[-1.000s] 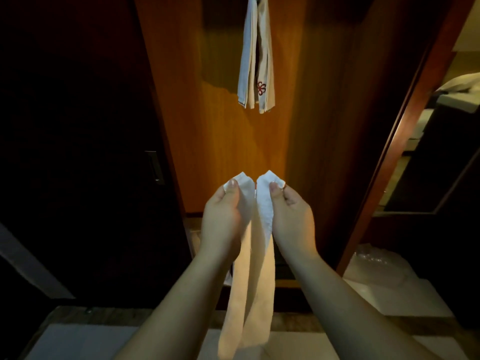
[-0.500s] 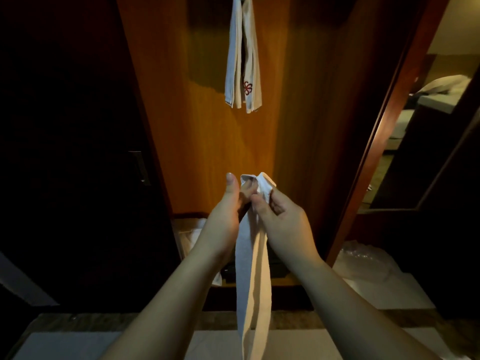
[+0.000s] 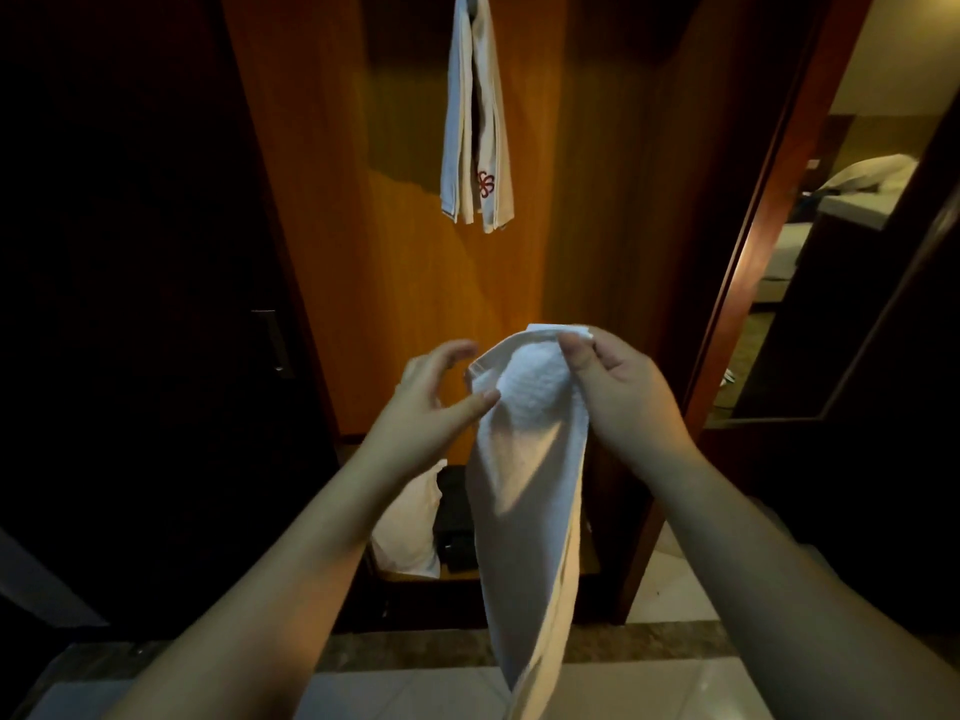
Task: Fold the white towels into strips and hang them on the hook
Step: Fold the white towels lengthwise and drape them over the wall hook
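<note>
A white towel point(image 3: 524, 485) folded into a long strip hangs down in front of me. My right hand point(image 3: 618, 392) pinches its top edge between thumb and fingers. My left hand point(image 3: 431, 402) is beside the towel's left edge with its fingers spread and curved; the thumb tip touches the cloth but does not grip it. Higher up, another folded white towel point(image 3: 475, 122) with a red flower mark hangs against the orange wooden panel point(image 3: 332, 200). The hook itself is at the very top edge and hidden by that towel.
A dark door with a handle point(image 3: 270, 340) stands to the left. A mirror or doorway point(image 3: 852, 241) on the right shows a bed. A white bag point(image 3: 410, 527) and a dark object sit on a low shelf behind the towel. Pale floor tiles point(image 3: 675, 584) lie below.
The two upper corners were brought together into one strip. My left hand has since let go and opened beside the towel, while my right hand keeps hold of the top.
</note>
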